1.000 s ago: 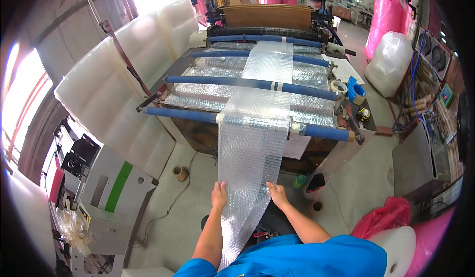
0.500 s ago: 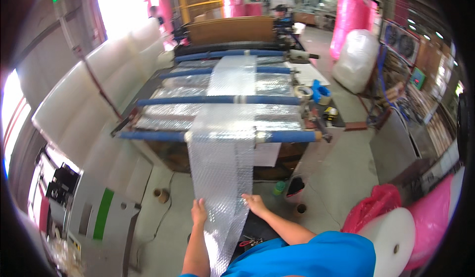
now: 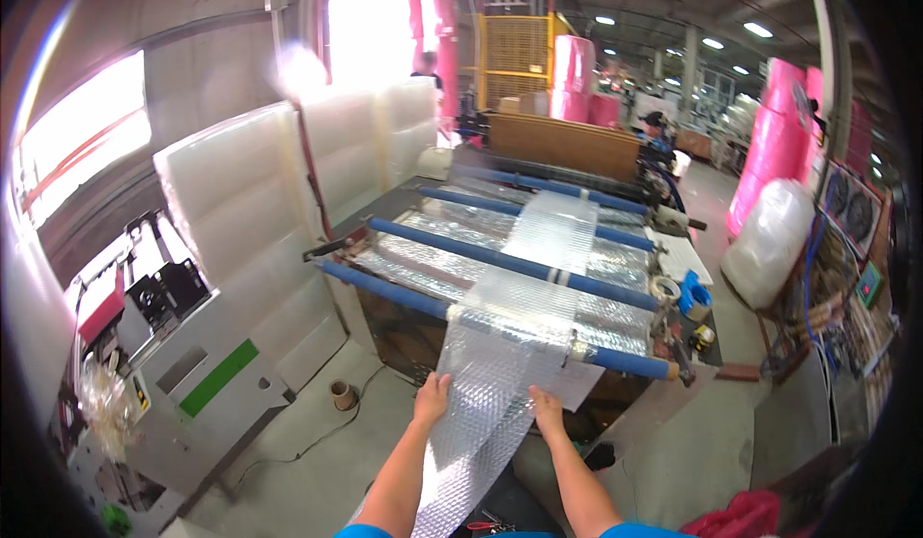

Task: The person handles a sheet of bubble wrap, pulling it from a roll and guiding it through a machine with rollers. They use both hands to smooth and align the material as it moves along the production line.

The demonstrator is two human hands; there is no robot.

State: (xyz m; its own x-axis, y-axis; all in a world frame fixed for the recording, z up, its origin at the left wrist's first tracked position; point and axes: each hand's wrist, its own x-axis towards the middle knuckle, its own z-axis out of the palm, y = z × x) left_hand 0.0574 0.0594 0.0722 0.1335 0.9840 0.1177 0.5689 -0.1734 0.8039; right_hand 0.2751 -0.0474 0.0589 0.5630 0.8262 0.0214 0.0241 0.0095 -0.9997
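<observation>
A long strip of clear bubble wrap (image 3: 495, 375) runs over blue rollers and hangs down toward me. My left hand (image 3: 432, 399) grips its left edge, thumb and fingers closed on the film. On the opposite edge, my right hand (image 3: 546, 409) pinches the wrap the same way. Between my hands the strip is spread out, and its lower end drops past my forearms toward my lap. The front blue roller (image 3: 385, 290) carries the wrap just beyond my hands.
Behind the front roller, more blue rollers (image 3: 519, 260) span the machine bed. Rolls of tape (image 3: 694, 300) lie at its right side. A grey cabinet with a green stripe (image 3: 217, 378) stands at left, near a cardboard tube (image 3: 342, 396) on the floor. Pink rolls (image 3: 769, 153) stand far right.
My view has turned left and tilted up, so the machine appears further right. My hands keep hold of the bubble wrap's edges and now sit closer to the front roller.
</observation>
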